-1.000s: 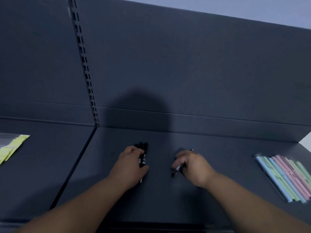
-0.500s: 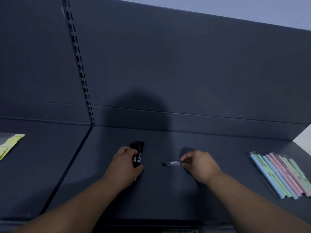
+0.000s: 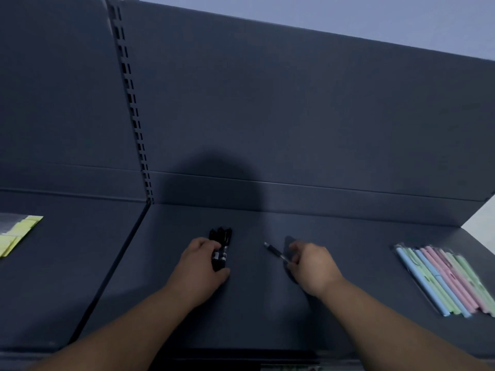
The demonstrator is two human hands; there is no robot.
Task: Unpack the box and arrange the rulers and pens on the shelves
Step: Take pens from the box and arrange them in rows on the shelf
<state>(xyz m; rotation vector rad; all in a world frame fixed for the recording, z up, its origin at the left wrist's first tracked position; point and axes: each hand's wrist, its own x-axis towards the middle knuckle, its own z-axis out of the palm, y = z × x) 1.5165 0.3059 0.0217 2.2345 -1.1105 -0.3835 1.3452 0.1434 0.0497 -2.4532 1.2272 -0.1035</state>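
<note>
Both my hands rest on the dark grey shelf [image 3: 254, 311]. My left hand [image 3: 199, 266] grips a small bunch of black pens [image 3: 221, 245], whose tips stick out beyond my fingers toward the back panel. To the right, my right hand [image 3: 312, 265] pinches one black pen [image 3: 276, 252] by its near end; the pen points up and left, low over the shelf. At the shelf's right end lies a row of pastel pens [image 3: 444, 279] in blue, green and pink.
A slotted upright [image 3: 133, 108] divides this bay from the left one, where a yellow-green packet [image 3: 16, 234] lies on the shelf. The tall back panel [image 3: 294, 116] rises behind. The shelf's front edge runs just below my forearms.
My right hand has turned its single pen from pointing down-left, through level, to pointing up-left. My left hand keeps its bunch of pens in place. The view has shifted slightly.
</note>
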